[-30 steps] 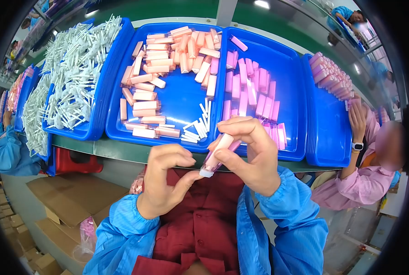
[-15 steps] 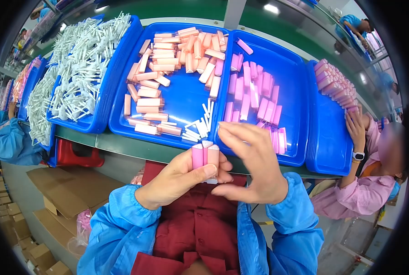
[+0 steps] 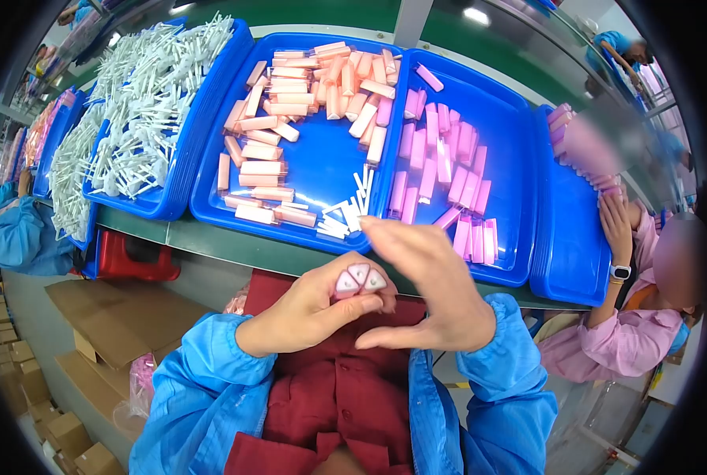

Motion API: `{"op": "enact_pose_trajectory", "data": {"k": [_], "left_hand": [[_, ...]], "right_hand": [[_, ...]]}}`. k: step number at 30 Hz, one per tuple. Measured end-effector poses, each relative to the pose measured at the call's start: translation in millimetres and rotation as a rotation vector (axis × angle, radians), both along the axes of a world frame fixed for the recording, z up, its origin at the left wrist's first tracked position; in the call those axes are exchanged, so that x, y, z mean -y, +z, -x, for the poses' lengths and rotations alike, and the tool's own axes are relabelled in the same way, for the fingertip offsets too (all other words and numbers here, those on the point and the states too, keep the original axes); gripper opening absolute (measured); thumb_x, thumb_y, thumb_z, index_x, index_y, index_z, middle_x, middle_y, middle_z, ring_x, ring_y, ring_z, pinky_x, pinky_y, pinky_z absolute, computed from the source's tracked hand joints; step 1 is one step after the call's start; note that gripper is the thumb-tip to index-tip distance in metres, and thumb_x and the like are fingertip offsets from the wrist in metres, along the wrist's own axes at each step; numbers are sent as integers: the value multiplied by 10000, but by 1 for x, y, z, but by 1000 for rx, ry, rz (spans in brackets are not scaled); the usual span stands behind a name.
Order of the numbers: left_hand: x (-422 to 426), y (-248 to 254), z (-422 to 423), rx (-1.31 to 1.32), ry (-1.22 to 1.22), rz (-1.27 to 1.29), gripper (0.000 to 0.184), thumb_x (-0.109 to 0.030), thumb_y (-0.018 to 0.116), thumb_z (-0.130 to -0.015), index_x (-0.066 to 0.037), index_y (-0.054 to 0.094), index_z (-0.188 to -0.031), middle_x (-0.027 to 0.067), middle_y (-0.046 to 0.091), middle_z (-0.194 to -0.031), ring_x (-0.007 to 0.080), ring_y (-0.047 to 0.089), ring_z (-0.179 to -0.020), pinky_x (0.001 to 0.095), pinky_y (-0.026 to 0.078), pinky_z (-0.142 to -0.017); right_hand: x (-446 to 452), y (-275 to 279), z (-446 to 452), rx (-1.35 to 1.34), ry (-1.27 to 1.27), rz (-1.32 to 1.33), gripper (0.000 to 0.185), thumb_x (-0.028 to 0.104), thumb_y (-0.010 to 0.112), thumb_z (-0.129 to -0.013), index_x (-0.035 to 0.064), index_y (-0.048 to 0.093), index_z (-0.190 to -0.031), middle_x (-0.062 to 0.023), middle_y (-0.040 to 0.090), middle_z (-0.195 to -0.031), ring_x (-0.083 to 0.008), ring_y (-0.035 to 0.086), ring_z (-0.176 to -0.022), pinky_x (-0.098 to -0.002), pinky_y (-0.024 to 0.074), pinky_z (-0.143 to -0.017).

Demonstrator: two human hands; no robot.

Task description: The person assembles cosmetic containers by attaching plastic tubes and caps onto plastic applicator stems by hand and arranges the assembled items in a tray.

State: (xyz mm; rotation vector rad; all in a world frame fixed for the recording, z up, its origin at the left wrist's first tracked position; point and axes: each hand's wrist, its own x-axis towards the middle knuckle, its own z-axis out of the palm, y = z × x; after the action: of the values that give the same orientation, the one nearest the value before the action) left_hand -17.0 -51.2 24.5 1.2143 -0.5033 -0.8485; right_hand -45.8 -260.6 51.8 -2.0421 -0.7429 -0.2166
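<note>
My left hand point(image 3: 310, 313) is wrapped round a small bundle of three-sided pink tubes point(image 3: 359, 280). Their pale triangular ends, with a small mark in each, face up toward me and sit side by side. To the right of the bundle, my right hand point(image 3: 440, 289) holds nothing, its thumb and fingers curved apart in a C shape. Just beyond my hands, short white sticks point(image 3: 344, 218) lie in the near corner of a blue tray point(image 3: 322, 158) that also carries peach three-sided tubes point(image 3: 262, 168).
A second blue tray point(image 3: 516, 198) on the right bears pink-purple tubes point(image 3: 458, 186). At left, stacked trays hold a heap of white plastic sticks point(image 3: 144, 111). A co-worker in a pink sleeve point(image 3: 607, 340) reaches to a far-right tray point(image 3: 571, 261). Cardboard point(image 3: 132, 324) lies lower left.
The bundle in my left hand has tipped so its ends now face me instead of its long sides. My right hand has shifted slightly left, still spread.
</note>
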Motion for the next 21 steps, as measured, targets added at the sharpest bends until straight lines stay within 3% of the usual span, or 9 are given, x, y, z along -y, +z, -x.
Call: {"op": "enact_pose_trajectory", "data": {"k": [3,5,6,10,17,18,21], "left_hand": [[4,-5,0,402,120,-121,177,25,586,-918,-1,571,-1092,130,617,-1014,275,619,-967,381,487,-850],[6,-9,-3,607,140,-161,242,74,574,-869,9,567,-1102,158,608,-1000,342,608,-952,413,485,-841],[6,-11,-4,641,113,-139,283,84,564,-839,6,573,-1111,164,603,-1014,373,593,-961,419,486,-851],[16,-10,-12,715,28,-54,260,67,552,-838,-3,579,-1086,153,602,-1026,354,596,-955,412,484,-845],[27,7,-18,550,-247,-99,238,63,567,-852,-7,578,-1079,145,618,-1049,335,608,-1002,405,482,-870],[28,9,-19,524,-298,-115,286,64,572,-859,-6,573,-1137,158,618,-1142,334,602,-1086,402,476,-936],[41,18,-17,702,-92,-11,378,55,625,-855,1,550,-1221,181,601,-1233,350,584,-1158,402,461,-1001]], "right_hand": [[11,2,2,69,-70,39,731,237,859,-730,66,576,-1381,-90,614,-1287,-252,591,-1042,-364,445,-831],[9,-2,5,82,-42,29,654,217,888,-692,69,652,-1284,-76,655,-1190,-226,608,-953,-345,440,-776],[8,-3,8,88,-31,25,617,207,902,-673,71,689,-1236,-68,675,-1141,-214,616,-909,-336,438,-748],[2,0,16,80,-73,-75,429,104,875,-698,114,766,-1113,-24,711,-1046,-156,614,-790,-289,437,-651],[6,-1,37,114,-186,-136,386,59,857,-729,75,767,-1104,-11,716,-957,-153,611,-708,-269,447,-593],[10,5,39,124,-210,-131,386,44,850,-734,69,759,-1108,-19,710,-962,-156,612,-708,-270,455,-607],[23,25,39,162,-306,-99,370,21,821,-762,45,730,-1120,-51,694,-978,-174,622,-741,-284,490,-647]]}}
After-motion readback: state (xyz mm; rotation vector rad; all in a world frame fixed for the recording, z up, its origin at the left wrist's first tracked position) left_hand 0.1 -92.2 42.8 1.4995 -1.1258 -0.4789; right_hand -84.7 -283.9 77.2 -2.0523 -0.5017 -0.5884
